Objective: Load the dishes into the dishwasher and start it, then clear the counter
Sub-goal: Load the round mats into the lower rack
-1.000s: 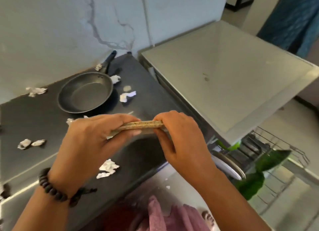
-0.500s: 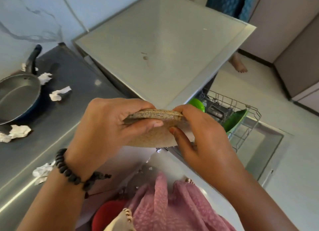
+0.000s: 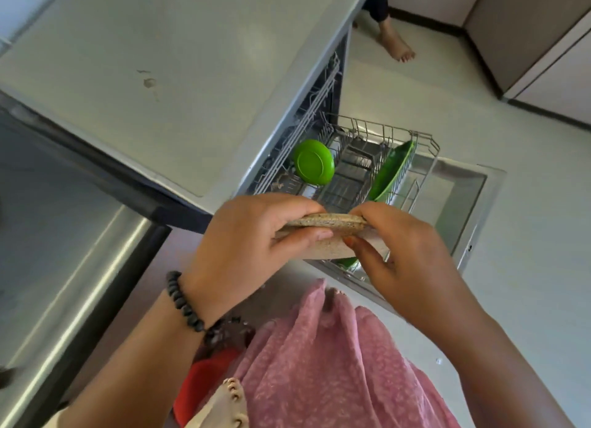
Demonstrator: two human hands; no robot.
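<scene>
We hold the speckled plate [image 3: 326, 227] flat between both hands, left hand [image 3: 252, 239] and right hand [image 3: 406, 251] each with fingers curled tight on its rim. The open rack [image 3: 358, 172] lies just ahead and below it. A second ago we stood at the counter [image 3: 64, 204]; now we face the dishwasher.

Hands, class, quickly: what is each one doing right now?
Left hand: grips the speckled plate.
Right hand: grips the same plate.

Speckled beige plate [image 3: 326, 224], green bowl [image 3: 314, 166], pink cloth [image 3: 319, 363]
</scene>
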